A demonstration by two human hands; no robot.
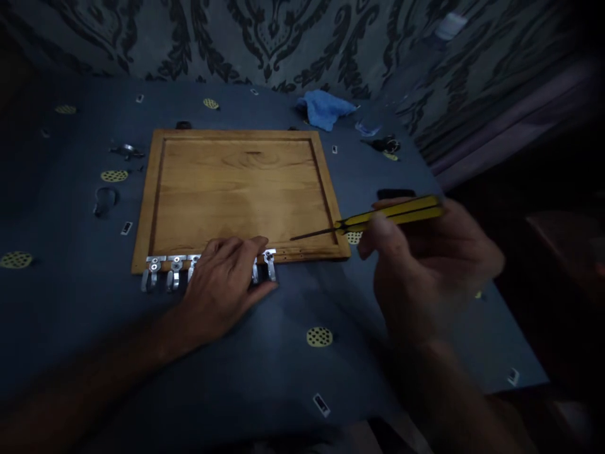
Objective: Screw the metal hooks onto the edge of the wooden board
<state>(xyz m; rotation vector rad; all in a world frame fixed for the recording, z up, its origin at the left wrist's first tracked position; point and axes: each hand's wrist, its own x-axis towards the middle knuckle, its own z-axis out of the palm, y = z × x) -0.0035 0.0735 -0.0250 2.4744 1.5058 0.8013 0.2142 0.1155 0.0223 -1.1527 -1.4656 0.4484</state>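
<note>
A wooden board [236,189] with a raised rim lies on the dark blue cloth [283,366]. Several metal hooks [163,268] are screwed along its near edge. My left hand [224,284] rests flat over the hooks at that edge, fingers stretched out. My right hand [425,265] is closed round a yellow-handled screwdriver [392,214]. Its thin shaft points left, and the tip hovers over the board's near right corner, close to small holes in the rim.
Loose metal hooks [125,151] and a curved one [104,200] lie left of the board. A blue rag [324,108] sits at the back, with small dark tools [385,145] to its right. A patterned wall stands behind. The table edge falls away on the right.
</note>
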